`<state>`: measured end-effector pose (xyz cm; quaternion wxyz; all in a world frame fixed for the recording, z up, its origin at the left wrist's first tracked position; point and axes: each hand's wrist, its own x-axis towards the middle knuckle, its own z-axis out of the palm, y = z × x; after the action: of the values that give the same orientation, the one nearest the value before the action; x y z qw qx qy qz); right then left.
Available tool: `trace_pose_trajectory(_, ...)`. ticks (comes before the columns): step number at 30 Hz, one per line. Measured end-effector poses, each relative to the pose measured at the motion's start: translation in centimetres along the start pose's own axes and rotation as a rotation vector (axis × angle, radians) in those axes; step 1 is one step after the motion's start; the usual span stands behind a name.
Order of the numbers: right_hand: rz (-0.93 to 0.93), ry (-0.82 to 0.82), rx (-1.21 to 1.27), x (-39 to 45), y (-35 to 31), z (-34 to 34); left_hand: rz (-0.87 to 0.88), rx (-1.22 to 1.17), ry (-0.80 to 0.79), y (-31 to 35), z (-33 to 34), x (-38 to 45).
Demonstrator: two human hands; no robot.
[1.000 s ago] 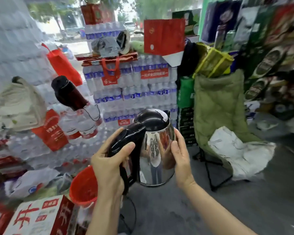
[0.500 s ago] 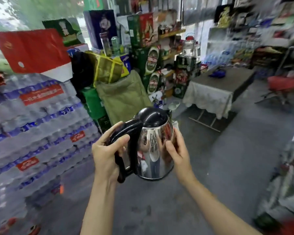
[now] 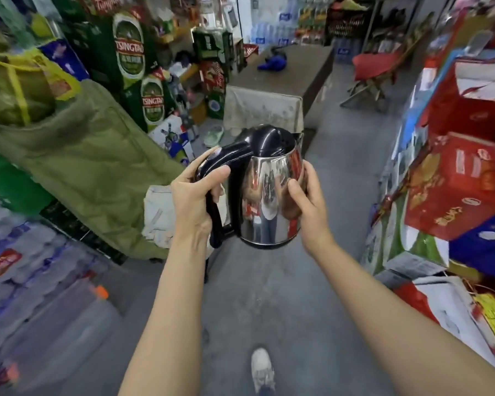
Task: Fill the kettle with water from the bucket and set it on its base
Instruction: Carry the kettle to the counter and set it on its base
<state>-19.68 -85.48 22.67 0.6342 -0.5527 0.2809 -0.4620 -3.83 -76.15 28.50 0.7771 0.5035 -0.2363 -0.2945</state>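
Observation:
A shiny steel kettle (image 3: 269,195) with a black lid and black handle is held upright in front of me, above the grey floor. My left hand (image 3: 196,195) is wrapped around the black handle, thumb on top. My right hand (image 3: 305,195) presses flat against the kettle's right side, steadying the body. The lid looks closed. No bucket and no kettle base show in this view.
A grey aisle (image 3: 269,295) runs ahead to a cloth-covered table (image 3: 272,90). Green beer cartons (image 3: 129,50) and a green quilted cover (image 3: 77,167) line the left, water-bottle packs (image 3: 40,281) the lower left, red gift boxes (image 3: 455,190) the right. My shoe (image 3: 262,367) is below.
The view has swung right, from the stacked water bottles and red bucket to the shop aisle. Both hands keep the same hold on the kettle.

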Motion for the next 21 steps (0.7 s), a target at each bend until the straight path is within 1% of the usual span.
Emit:
trace_pose_trajectory(7,-0.009,0.125,-0.017,9.3,1.4,-3.5,-0.060,0.032,-0.162,-4.1,6.2,10.6)
trace_pose_trajectory(11,-0.040,0.141,-0.038,15.6,0.8,-6.0,-0.081,0.015,-0.254,-6.4,10.8,17.3)
trace_pose_trajectory(15,-0.070,0.158,-0.060,23.0,0.6,-9.3,-0.076,-0.013,-0.299,-9.3,16.2,24.1)
trace_pose_trajectory(21,-0.070,0.160,-0.112,35.5,1.0,-14.6,-0.064,-0.046,-0.297,-13.3,24.0,34.0)
